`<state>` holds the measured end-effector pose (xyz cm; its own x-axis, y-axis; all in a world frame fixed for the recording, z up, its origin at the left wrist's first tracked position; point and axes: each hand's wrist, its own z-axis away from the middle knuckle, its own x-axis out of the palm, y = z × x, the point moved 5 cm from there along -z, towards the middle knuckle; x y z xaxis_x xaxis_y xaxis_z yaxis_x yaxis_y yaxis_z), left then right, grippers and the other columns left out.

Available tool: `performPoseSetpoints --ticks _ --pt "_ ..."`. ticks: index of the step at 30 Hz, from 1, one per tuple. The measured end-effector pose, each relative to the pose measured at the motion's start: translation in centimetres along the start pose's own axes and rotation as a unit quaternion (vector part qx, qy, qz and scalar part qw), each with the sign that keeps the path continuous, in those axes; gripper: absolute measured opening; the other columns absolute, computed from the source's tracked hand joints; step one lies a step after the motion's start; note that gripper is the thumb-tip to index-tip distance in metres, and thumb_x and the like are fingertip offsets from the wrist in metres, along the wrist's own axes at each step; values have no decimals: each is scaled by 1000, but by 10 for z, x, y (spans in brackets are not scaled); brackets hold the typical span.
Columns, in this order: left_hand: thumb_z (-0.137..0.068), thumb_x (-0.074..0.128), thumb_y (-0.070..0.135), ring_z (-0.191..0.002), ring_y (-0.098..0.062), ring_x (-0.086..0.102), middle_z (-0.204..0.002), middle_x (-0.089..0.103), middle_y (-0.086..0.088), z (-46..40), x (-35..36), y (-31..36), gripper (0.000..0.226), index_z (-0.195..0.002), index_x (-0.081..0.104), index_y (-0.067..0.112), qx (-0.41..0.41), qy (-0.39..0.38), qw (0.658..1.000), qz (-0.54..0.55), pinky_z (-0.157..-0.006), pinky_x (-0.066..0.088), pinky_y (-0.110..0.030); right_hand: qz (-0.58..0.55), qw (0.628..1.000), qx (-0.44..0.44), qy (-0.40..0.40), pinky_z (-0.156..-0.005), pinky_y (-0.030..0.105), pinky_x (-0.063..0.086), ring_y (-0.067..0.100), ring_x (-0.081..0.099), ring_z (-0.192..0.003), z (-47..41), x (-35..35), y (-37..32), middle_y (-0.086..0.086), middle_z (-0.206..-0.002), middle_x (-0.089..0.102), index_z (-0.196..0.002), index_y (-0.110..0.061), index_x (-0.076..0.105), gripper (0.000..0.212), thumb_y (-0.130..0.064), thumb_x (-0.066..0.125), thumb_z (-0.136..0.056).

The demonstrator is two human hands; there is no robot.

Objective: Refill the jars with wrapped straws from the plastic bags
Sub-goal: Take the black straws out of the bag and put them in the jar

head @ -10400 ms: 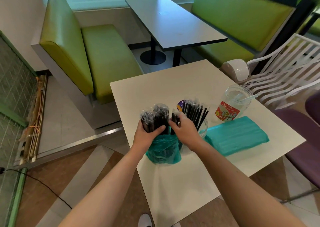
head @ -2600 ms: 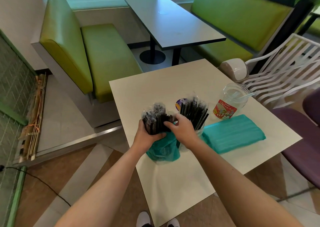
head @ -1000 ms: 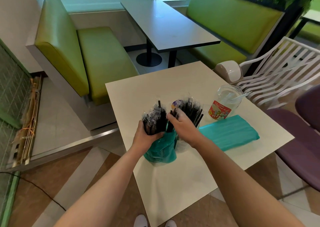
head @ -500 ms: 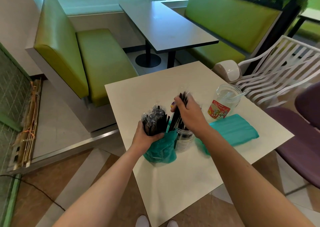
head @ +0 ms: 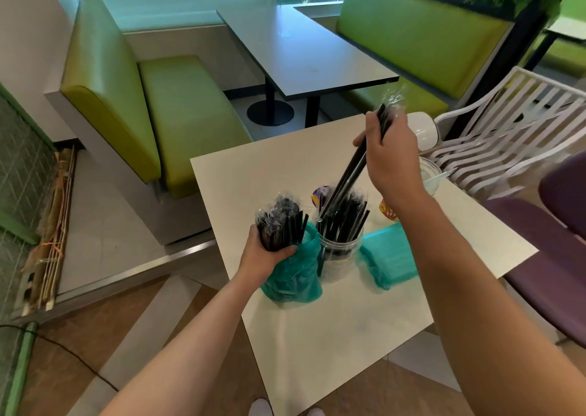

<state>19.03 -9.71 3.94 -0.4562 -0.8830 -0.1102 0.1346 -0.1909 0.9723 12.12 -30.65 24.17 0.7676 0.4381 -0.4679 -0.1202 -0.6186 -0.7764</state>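
Note:
My left hand [head: 264, 255] grips a bundle of black wrapped straws [head: 280, 222] that sticks up out of a teal plastic bag [head: 293, 276] on the cream table [head: 333, 330]. Just right of the bag stands a clear jar [head: 339, 257] packed with upright black straws. My right hand [head: 391, 158] is raised above the jar and pinches a few black straws [head: 352, 174]; their lower ends slant down to the jar's mouth. A second teal bag [head: 390, 261] lies flat to the right. A second clear jar [head: 428, 174] with a red label is partly hidden behind my right forearm.
A white slatted chair [head: 507, 136] and a purple seat [head: 551, 257] stand at the table's right. Beyond it are a grey table [head: 304, 57] and two green benches [head: 177, 120]. A white rounded object [head: 426, 130] sits at the cream table's far right corner.
My right hand has risen from the bundle and jar top, lifting a few straws high above the jar. My left hand keeps its grip on the bundle in the bag.

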Motion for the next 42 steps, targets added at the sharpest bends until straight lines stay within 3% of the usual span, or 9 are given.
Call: performPoseSetpoints --ticks 3,7,13,19,24,27,32,37,42 --pt "-72 85 12 -108 -11 51 -113 54 11 -1 0 -1 68 -122 40 24 -3 0 1000 3 -68 39 -5 40 999 -3 -10 -65 29 40 18 57 -74 4 10 11 4 -88 65 -109 -11 46 24 -33 41 -102" --pt "-72 85 11 -108 -10 50 -112 54 12 -2 -2 -1 67 -119 39 25 3 6 1000 -3 -66 40 -4 96 995 -16 -24 -67 25 35 17 48 -79 17 27 24 8 -100 56 -111 -9 50 27 -34 46 -100" --pt "-71 87 14 -110 -10 52 -112 55 13 -4 -3 -5 69 -120 40 26 11 5 1000 -4 -78 42 -12 86 986 66 -124 -69 51 58 34 66 -78 31 67 54 9 -98 56 -107 -15 50 23 -33 56 -94" --pt "-70 87 14 -112 -12 54 -114 57 11 -6 -4 -7 70 -121 41 25 16 9 1000 0 -80 43 -14 142 954 113 -240 -71 46 58 31 67 -76 58 97 79 14 -95 65 -110 -6 56 29 -25 66 -90" --pt "-69 88 17 -112 -12 54 -113 56 13 -8 -7 -8 71 -121 41 26 11 11 1000 -9 -85 44 -20 93 981 60 -160 -73 28 40 16 51 -85 47 91 67 1 -103 50 -116 -17 53 34 -24 69 -87" --pt "-70 87 16 -109 -9 53 -112 56 13 -6 -7 -7 69 -120 40 25 10 9 1000 -11 -76 43 -8 81 986 31 -145 -74 29 43 13 51 -80 47 93 68 3 -102 51 -112 -18 57 22 -18 64 -91" --pt "-72 86 14 -109 -9 53 -113 56 12 -7 -6 -5 68 -122 41 24 11 3 1000 -13 -73 41 -6 181 957 10 -227 -79 41 49 28 55 -96 51 109 81 9 -115 49 -106 -7 57 14 -18 55 -97" --pt "-72 85 13 -107 -8 52 -112 55 14 -7 -5 -5 71 -126 40 23 4 1 1000 -8 -69 43 -4 405 880 -170 -184 -94 44 33 29 39 -120 43 103 67 4 -134 43 -121 -26 56 29 -38 52 -95" --pt "-72 86 17 -111 -9 51 -116 55 11 -9 -5 -6 71 -126 41 24 -1 0 1000 -11 -82 42 -13 458 836 -130 -274 -101 58 25 30 23 -136 43 107 82 -5 -145 35 -126 -38 51 38 -57 49 -93"
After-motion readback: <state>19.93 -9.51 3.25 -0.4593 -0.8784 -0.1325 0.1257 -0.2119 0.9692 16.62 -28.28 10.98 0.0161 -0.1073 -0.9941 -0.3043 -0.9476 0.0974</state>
